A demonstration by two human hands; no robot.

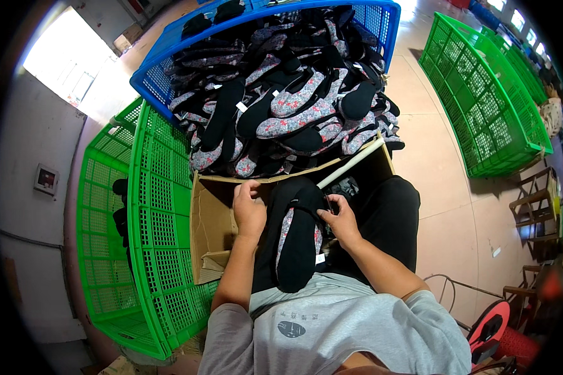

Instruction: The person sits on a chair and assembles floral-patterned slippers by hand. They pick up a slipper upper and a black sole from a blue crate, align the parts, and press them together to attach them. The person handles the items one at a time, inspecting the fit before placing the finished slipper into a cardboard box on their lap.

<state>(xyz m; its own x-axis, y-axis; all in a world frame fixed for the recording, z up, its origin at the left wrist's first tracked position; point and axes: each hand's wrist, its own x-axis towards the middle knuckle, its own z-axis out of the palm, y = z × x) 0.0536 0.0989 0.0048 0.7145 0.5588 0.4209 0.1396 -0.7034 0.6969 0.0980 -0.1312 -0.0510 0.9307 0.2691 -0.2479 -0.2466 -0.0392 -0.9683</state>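
Observation:
A black cloth slipper [297,256] with a grey-and-red floral lining lies across my lap, its black sole facing up and a small white tag at its edge. My right hand [343,223] is at the slipper's right side, thumb and forefinger pinched around a small dark thing I cannot make out. To the left of the slipper, my left hand [249,212] is raised above an open cardboard box [211,209], apart from the slipper. Its fingers are curled together, and whatever they hold is too small to see. Beyond the box rises a heap of similar slippers [300,119].
The heap spills from a blue plastic crate [149,85]. A white tube [351,163] crosses the box's right part. Green crates [153,231] stand close on my left, and another green crate [481,100] is at far right. Wooden stools [532,200] and a red-rimmed wheel [489,328] stand at right.

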